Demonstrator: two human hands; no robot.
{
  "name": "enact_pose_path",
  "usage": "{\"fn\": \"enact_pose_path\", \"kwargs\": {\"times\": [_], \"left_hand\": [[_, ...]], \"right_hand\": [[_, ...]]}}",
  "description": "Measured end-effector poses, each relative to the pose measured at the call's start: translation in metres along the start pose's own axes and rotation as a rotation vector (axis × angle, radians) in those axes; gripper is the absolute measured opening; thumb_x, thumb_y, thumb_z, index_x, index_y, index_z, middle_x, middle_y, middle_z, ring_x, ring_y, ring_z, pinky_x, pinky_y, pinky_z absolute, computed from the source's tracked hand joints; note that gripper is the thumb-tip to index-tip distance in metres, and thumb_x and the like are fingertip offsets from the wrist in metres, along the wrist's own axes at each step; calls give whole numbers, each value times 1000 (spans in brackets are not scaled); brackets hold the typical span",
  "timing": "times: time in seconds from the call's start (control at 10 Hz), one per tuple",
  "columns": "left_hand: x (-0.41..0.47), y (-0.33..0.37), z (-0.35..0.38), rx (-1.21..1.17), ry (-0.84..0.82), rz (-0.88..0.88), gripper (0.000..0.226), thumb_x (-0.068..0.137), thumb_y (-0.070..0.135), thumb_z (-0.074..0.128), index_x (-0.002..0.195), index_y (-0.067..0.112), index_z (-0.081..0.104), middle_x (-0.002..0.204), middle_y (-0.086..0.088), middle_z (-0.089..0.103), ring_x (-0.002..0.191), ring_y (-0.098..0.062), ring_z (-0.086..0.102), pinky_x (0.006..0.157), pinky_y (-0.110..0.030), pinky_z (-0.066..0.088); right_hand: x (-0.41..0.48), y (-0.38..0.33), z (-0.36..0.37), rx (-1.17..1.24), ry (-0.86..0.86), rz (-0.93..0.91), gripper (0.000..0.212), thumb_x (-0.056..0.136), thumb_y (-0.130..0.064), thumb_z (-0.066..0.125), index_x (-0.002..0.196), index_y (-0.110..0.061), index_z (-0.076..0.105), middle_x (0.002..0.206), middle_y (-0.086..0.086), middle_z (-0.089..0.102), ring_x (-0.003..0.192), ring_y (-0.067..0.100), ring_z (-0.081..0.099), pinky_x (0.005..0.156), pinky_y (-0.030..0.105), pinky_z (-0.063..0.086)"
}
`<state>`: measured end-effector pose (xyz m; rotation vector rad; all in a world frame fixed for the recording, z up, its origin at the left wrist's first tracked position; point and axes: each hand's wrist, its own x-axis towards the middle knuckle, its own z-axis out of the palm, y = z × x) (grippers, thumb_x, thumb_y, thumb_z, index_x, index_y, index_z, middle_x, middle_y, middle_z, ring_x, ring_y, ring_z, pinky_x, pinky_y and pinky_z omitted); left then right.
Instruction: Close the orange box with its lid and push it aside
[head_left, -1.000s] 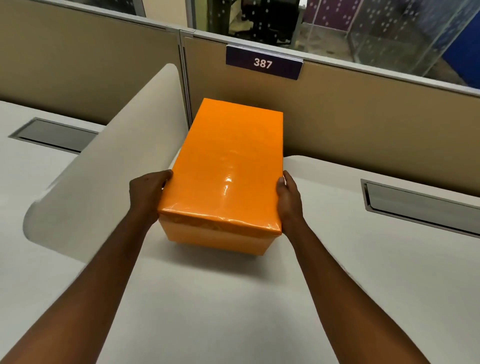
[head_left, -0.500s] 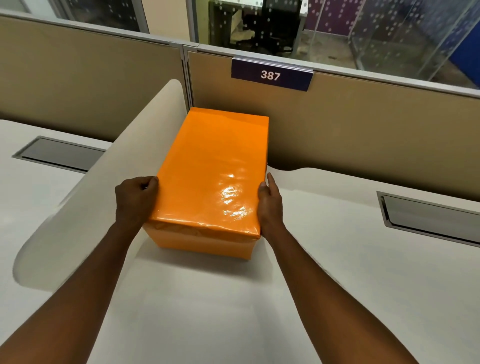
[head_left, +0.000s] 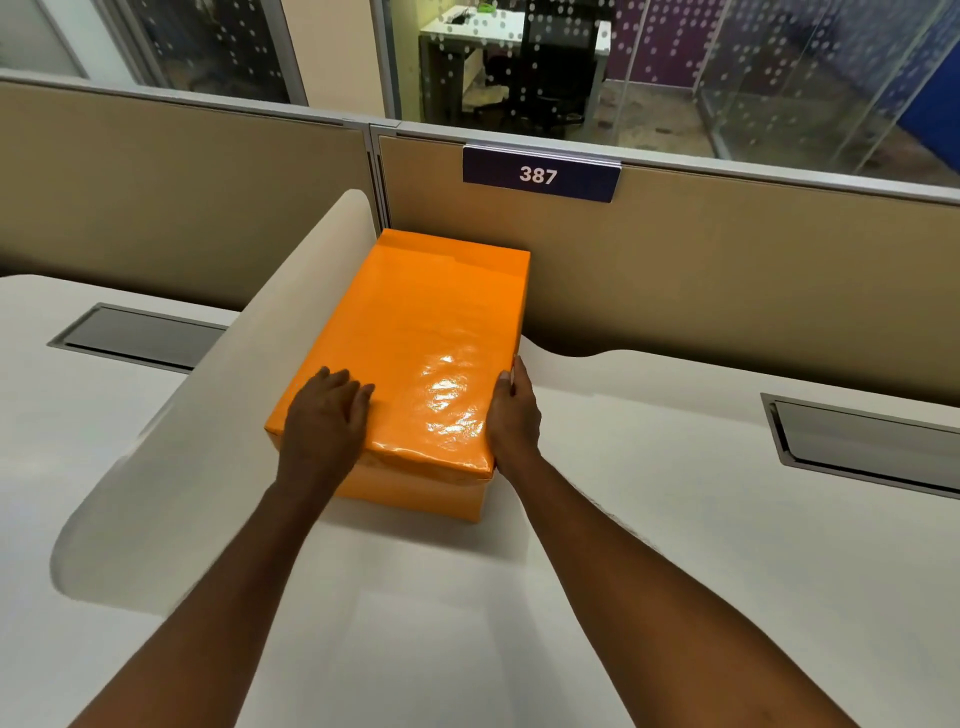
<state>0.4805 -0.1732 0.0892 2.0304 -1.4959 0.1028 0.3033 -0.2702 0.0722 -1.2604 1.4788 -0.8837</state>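
glossy crinkled wrap on orange lid (head_left: 415, 332), matt smooth white desk (head_left: 649, 545), fabric-look tan partition (head_left: 727, 291)

Ahead of you, one readable marking: the number "387" in white digits on a dark navy rectangular plastic nameplate (head_left: 540, 174). The plate hangs from the grey metal top rail of the tan fabric partition panel (head_left: 727, 280) at the back of your desk. No other lettering or labels can be read.

Bright overhead light; glare patch on glossy orange lid (head_left: 447, 395); soft shadow beneath box; wide-angle edge bowing.
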Motion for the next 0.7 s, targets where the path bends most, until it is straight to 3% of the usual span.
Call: {"fn": "enact_pose_path", "kwargs": {"times": [0.1,0.2,0.3,0.4,0.7], "left_hand": [[-9,11,5,77,-171,-55,43,98,29,47,121,-6,57,137,-29,49,136,-45,35,117,-49,19],[-18,15,6,99,-192,-74,61,99,36,42,145,-2,31,157,-23,23,148,-38,11,120,-45,5],[-29,24,2,73,-160,-41,68,98,39,40,149,0,18,160,-18,13,149,-34,2,121,-45,2],[-45,49,-2,43,-167,0,70,98,39,42,149,1,16,160,-17,12,149,-31,0,121,-42,0],[-106,149,24,-65,-269,138,60,99,38,36,147,3,27,159,-14,21,150,-28,5,119,-36,1]], "right_hand": [[3,-6,-6,-56,-115,9,51,100,-41,23,148,-28,15,147,10,40,128,34,45,104,48,38],[3,-11,-14,-59,-194,53,59,97,-52,21,149,-30,4,151,11,34,131,35,41,106,50,36],[-4,-13,-28,-40,-186,76,67,93,-60,21,149,-30,-3,153,11,30,134,35,38,105,49,34],[-24,-8,-52,-57,-156,61,69,92,-60,24,149,-29,0,155,10,25,138,34,33,107,47,33],[-85,41,-124,-284,-102,4,67,97,-48,29,149,-10,11,158,13,17,145,28,17,117,41,19]]}}
